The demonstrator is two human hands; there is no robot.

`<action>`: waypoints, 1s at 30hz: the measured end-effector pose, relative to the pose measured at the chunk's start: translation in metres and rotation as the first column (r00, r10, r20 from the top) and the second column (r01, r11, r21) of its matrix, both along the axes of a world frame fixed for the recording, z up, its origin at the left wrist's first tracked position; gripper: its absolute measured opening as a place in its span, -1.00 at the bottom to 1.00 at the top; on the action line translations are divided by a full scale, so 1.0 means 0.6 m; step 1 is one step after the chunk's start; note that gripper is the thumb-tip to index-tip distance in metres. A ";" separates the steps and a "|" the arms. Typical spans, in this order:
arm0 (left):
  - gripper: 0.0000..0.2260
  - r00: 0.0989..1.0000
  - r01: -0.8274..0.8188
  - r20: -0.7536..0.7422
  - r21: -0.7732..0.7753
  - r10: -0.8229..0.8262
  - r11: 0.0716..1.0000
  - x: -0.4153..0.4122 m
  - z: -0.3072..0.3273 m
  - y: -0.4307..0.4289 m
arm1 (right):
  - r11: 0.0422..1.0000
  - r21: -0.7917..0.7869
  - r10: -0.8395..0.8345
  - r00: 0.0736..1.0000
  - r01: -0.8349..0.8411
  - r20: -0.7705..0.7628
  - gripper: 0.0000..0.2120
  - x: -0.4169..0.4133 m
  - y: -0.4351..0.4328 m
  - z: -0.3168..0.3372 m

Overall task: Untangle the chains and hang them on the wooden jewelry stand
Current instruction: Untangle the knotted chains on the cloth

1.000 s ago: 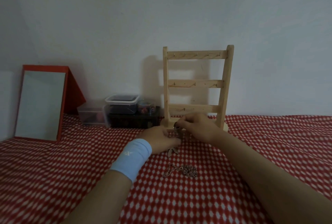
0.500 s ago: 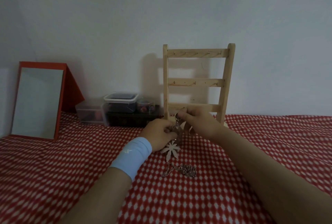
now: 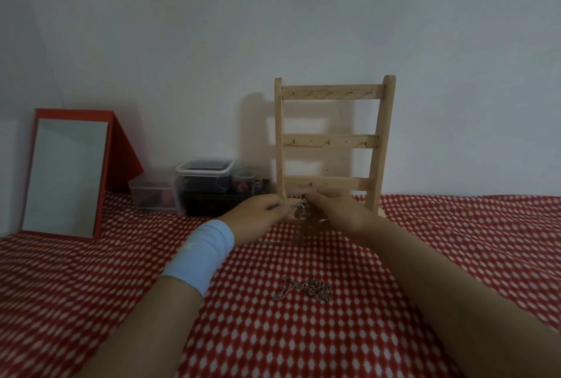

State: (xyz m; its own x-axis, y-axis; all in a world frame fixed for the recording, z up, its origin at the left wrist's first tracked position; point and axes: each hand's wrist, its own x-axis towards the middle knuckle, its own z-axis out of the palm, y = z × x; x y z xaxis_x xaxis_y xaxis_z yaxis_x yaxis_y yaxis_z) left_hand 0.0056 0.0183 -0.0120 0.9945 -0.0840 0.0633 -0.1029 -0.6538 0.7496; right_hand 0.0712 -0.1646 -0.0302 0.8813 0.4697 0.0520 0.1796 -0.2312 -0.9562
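My fingers [image 3: 277,210] on the left hand [image 3: 258,218] are curled and pinch one end of the held chain [image 3: 303,215], and the fingers of my right hand [image 3: 343,213] are bunched on the same chain from the other side. The two hands are nearly touching, just in front of the foot of the wooden jewelry stand [image 3: 331,141]. The chain hangs below my grip in a blurred bunch, and I cannot tell how it is knotted. The loose chain [image 3: 306,289] lies in a small heap on the red checked cloth [image 3: 455,241], nearer to me, between my forearms. That makes two chains. There is one stand, with three rails and no chain on any of them. A light blue wristband [image 3: 202,253] sits on my left wrist. To the left of the stand, against the wall, are three clear containers. The lidded tub [image 3: 203,177] holds something dark, the low box [image 3: 153,195] holds reddish bits, and the small jar [image 3: 246,180] holds coloured pieces too blurred to name. The tub and jar rest on one dark box [image 3: 224,204]. One red-framed mirror [image 3: 66,174] stands at the far left.
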 end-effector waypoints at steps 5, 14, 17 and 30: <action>-0.81 0.998 -0.014 0.066 0.058 0.010 0.998 0.001 0.007 0.019 | 0.964 0.199 0.205 0.969 -0.177 -0.134 -0.67 0.010 0.003 -0.005; -0.85 0.999 -0.046 0.017 0.012 0.045 0.999 0.011 -0.017 0.016 | 0.966 0.053 0.253 0.967 -0.252 -0.015 -0.85 0.001 0.004 -0.010; -0.88 0.999 -0.038 0.038 0.014 0.038 0.999 0.013 -0.019 0.018 | 0.988 0.008 0.151 0.988 -0.151 0.043 -0.86 0.001 0.006 -0.011; -0.94 0.983 -0.089 0.158 -0.024 0.092 0.996 0.021 -0.047 0.020 | 0.988 -0.150 0.083 0.963 -0.046 0.258 -0.93 0.007 0.012 -0.026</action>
